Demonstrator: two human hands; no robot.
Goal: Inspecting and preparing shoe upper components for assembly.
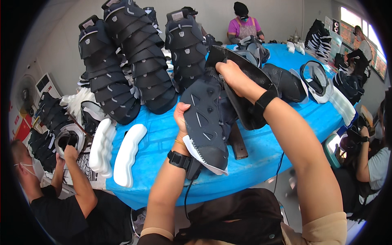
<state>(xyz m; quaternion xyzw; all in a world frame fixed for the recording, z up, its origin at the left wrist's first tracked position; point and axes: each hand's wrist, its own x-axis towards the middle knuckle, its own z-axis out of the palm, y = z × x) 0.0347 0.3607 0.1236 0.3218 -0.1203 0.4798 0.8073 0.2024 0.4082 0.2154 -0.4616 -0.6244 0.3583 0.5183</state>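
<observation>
Black shoe upper (206, 122) with a white zigzag-stitched toe edge, which I found raised above the near edge of the blue-covered bench (263, 149), left hand (181, 117) wrapped around its side, fingers hidden behind, right hand (234, 77) curled tightly onto its collar, white moulded stacks (130, 157) at the near left corner.

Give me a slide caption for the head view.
Left hand and right hand hold a dark shoe upper over a blue-covered table.

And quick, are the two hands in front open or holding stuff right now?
Left hand: holding the black shoe upper, most fingers hidden.
Right hand: closed on the black flap, fingertips out of sight.
</observation>
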